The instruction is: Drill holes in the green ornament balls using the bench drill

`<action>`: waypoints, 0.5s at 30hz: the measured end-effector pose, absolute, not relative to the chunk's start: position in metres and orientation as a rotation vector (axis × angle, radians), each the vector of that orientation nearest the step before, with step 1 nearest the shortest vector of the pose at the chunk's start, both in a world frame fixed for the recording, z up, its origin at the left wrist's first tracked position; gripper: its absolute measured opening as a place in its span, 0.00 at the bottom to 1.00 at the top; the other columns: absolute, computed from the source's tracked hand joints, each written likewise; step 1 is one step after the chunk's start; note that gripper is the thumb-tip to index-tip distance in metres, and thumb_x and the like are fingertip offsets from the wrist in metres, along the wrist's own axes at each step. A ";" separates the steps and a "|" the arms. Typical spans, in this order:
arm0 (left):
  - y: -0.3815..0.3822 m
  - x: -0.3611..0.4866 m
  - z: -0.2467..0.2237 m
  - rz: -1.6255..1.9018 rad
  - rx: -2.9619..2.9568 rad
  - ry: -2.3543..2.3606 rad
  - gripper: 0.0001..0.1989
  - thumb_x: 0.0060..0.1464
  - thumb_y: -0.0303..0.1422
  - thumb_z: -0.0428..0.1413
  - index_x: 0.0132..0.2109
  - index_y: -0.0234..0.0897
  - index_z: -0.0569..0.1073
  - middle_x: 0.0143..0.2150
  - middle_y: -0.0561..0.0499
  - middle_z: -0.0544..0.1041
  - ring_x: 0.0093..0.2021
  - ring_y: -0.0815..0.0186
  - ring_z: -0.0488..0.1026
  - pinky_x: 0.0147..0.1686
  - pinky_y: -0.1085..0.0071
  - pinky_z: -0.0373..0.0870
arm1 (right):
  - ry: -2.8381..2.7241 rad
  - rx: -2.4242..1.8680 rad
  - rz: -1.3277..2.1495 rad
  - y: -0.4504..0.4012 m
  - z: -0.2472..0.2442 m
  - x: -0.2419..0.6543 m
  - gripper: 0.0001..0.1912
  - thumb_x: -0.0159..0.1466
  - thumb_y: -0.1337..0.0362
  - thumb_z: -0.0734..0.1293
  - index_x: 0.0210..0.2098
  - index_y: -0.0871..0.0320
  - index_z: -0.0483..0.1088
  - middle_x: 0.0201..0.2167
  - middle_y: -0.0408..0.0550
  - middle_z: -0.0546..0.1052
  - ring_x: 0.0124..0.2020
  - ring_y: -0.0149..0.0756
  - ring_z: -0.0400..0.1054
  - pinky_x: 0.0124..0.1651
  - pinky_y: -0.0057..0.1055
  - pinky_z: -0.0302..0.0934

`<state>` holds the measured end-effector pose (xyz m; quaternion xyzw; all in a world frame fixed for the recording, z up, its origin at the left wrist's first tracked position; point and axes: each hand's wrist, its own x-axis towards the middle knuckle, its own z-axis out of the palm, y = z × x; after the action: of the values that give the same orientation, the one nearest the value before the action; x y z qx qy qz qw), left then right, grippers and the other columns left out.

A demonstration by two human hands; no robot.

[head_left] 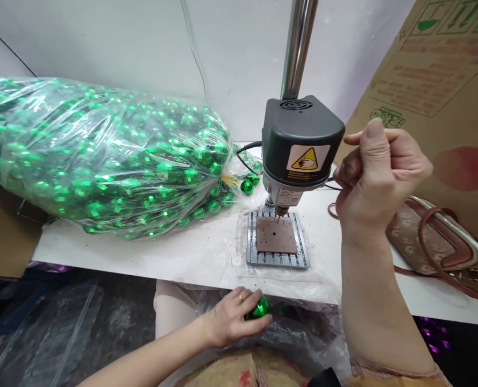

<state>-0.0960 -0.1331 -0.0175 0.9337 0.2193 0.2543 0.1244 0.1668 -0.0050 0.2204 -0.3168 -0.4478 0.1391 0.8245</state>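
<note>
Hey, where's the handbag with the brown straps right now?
In the head view, the handbag lies at the right end of the white table, just beyond the raised right hand and to the right of the bench drill.

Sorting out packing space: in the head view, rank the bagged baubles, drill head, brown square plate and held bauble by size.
Clear plastic bag of shiny green baubles; dark grey drill head; flat brown square plate; shiny green bauble in the left hand.

A bench drill (301,142) stands between a plastic sack of baubles (101,156) and a handbag (428,236)
</note>
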 end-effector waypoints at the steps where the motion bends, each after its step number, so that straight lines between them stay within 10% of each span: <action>1: -0.142 -0.103 -0.024 0.601 2.731 0.647 0.22 0.61 0.36 0.62 0.60 0.65 0.76 0.59 0.47 0.83 0.49 0.53 0.84 0.52 0.51 0.82 | -0.954 -0.675 0.283 -0.005 0.220 0.167 0.12 0.67 0.61 0.69 0.27 0.58 0.73 0.12 0.32 0.58 0.13 0.19 0.50 0.17 0.26 0.42; 7: -0.110 -0.105 -0.018 0.668 2.530 0.703 0.21 0.56 0.46 0.66 0.57 0.63 0.78 0.58 0.48 0.83 0.56 0.47 0.82 0.57 0.44 0.81 | -0.970 -0.686 0.240 -0.005 0.219 0.167 0.13 0.67 0.61 0.68 0.27 0.57 0.74 0.13 0.33 0.59 0.13 0.19 0.51 0.17 0.26 0.42; 10: -0.034 -0.082 0.015 0.934 2.493 0.983 0.13 0.66 0.34 0.56 0.54 0.46 0.80 0.54 0.41 0.82 0.57 0.49 0.78 0.60 0.44 0.76 | -0.955 -0.703 0.236 -0.005 0.219 0.167 0.13 0.66 0.60 0.69 0.26 0.57 0.73 0.12 0.33 0.59 0.13 0.20 0.52 0.18 0.27 0.43; 15: 0.109 -0.033 0.056 0.881 2.366 1.316 0.17 0.54 0.16 0.56 0.44 0.39 0.81 0.59 0.37 0.76 0.65 0.42 0.69 0.67 0.41 0.65 | -0.928 -0.691 0.249 -0.006 0.219 0.166 0.13 0.64 0.58 0.70 0.26 0.57 0.73 0.12 0.33 0.59 0.13 0.20 0.51 0.18 0.29 0.41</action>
<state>-0.0334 0.1088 0.0562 0.8220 0.4572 0.3061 0.1466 0.1661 -0.0058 0.2191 -0.3257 -0.4375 0.1174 0.8299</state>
